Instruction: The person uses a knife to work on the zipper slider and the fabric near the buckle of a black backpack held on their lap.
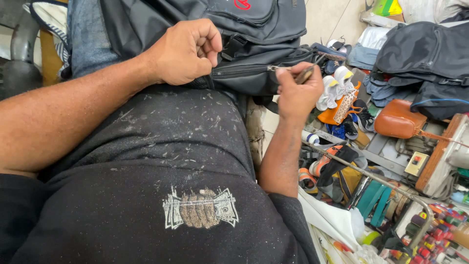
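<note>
A dark grey backpack (pixel 254 29) lies across my lap. My left hand (pixel 188 51) is closed in a fist and pinches the fabric beside the backpack's zipper (pixel 244 71). My right hand (pixel 298 90) grips a thin metal tool (pixel 309 71) whose tip sits at the zipper's right end, near the slider. My black shirt and lap fill the lower left of the view.
To the right lie shoes and sandals (pixel 337 85), a brown leather bag (pixel 398 120), another dark backpack (pixel 430 54), a curved metal rod (pixel 381 178) and colourful thread spools (pixel 439 230). Blue denim (pixel 88 34) sits behind the backpack at upper left.
</note>
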